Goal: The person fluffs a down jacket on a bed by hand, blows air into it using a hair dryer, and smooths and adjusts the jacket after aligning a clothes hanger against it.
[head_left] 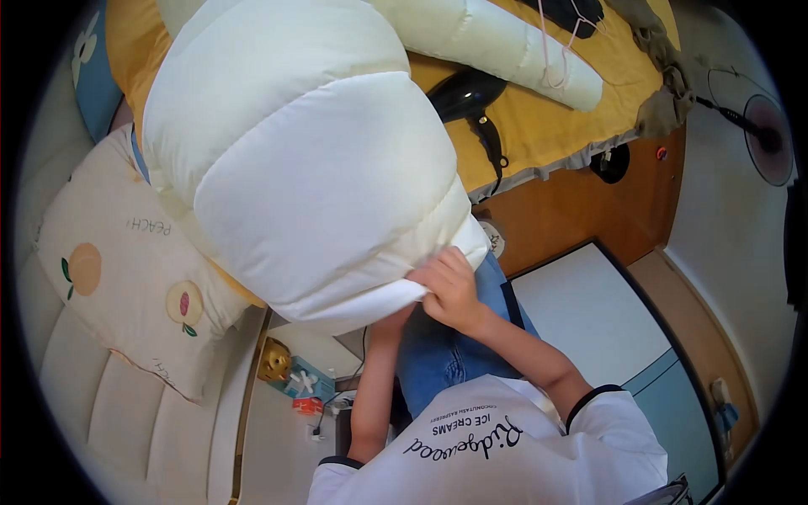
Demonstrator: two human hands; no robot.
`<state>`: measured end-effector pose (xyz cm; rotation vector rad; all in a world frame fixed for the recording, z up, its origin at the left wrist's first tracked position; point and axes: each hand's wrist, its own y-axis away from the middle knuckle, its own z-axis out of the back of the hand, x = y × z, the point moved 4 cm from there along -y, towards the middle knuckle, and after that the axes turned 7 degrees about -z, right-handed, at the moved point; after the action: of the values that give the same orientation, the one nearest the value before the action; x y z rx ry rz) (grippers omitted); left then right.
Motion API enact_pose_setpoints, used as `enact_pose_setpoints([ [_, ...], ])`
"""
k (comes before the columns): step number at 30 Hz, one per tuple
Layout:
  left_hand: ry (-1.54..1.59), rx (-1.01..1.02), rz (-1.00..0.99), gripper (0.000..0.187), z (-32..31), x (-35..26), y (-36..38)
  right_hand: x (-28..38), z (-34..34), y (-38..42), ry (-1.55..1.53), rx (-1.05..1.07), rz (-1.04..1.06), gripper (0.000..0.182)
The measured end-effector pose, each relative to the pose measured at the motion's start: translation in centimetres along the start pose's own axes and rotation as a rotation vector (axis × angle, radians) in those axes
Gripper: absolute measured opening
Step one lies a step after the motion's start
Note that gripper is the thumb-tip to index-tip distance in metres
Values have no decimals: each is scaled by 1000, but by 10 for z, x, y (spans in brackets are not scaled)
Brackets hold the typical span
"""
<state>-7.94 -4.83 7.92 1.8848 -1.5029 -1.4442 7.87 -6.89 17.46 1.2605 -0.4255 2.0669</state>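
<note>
A puffy white quilted garment [320,168] spreads over the bed and hangs toward my lap, one sleeve [505,42] stretching to the upper right. My right hand [446,289] grips its lower edge, fingers bent into the fabric and slightly blurred. Just left of it, my left hand [396,318] is at the underside of the same edge; its fingers are hidden by the cloth.
A black hair dryer [467,97] and pink hanger [555,50] lie on the yellow bedding [623,80]. A peach-print pillow [126,252] is at left. A nightstand [286,438] with small items stands below, a white-topped table [589,311] at right, a fan [766,139] beyond.
</note>
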Motion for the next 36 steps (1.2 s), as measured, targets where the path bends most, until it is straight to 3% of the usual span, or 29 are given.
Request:
enact_pose_setpoints([
  [4,412,-24,-103,42,30,-29,12,-17,42,12,61,-93,-118,29],
  [6,483,-32,-139,42,38,-42,20,-42,58,16,163,-195,-290,32],
  [7,504,-33,-152,42,41,-47,24,-50,64,19,211,-342,-377,30],
  [8,518,-37,-162,42,43,-50,27,-47,63,29,206,-344,-379,30],
  [10,533,-47,-176,42,45,-55,36,-17,53,63,62,-184,-236,23],
  [12,537,-52,-189,42,48,-60,43,2,15,109,-263,610,-671,30],
  [14,532,-46,-199,42,53,-62,47,19,-16,109,-342,943,-830,38],
  [15,531,-42,-205,42,61,-61,48,21,-30,106,-341,942,-822,38],
  [17,429,-113,-135,44,76,-56,48,20,-47,78,-496,525,-637,39],
  [18,429,-112,-144,44,75,-55,52,18,-62,64,-385,634,-606,39],
  [19,166,-154,-126,44,64,-56,58,18,-74,53,-272,739,-575,40],
  [20,-98,-195,-105,45,60,-59,63,0,-93,62,-541,577,-864,41],
  [21,-102,-193,-110,45,75,-59,71,-6,-108,68,-1071,379,-909,40],
  [22,-225,-172,40,44,100,-52,83,-8,-115,66,-1592,145,-905,39],
  [23,-346,-155,192,45,111,-54,90,-4,-114,61,-1595,146,-897,39],
  [24,-350,-152,189,45,120,-60,92,-3,-113,59,-1686,108,-979,41],
  [26,-281,-475,38,52,121,-95,94,-4,-105,52,-1779,66,-1050,42],
  [29,-237,-249,-116,56,77,-104,46,-7,-93,52,-2017,87,-1095,40],
  [32,-205,-141,-5,56,47,-92,-22,-2,-92,59,-1824,83,-1056,44],
  [35,-285,-133,7,55,23,-108,-36,-39,-65,67,-1576,-232,-1090,41],
  [36,-286,-150,-129,48,21,-117,-30,-53,-44,63,-1576,-346,-1073,41],
])
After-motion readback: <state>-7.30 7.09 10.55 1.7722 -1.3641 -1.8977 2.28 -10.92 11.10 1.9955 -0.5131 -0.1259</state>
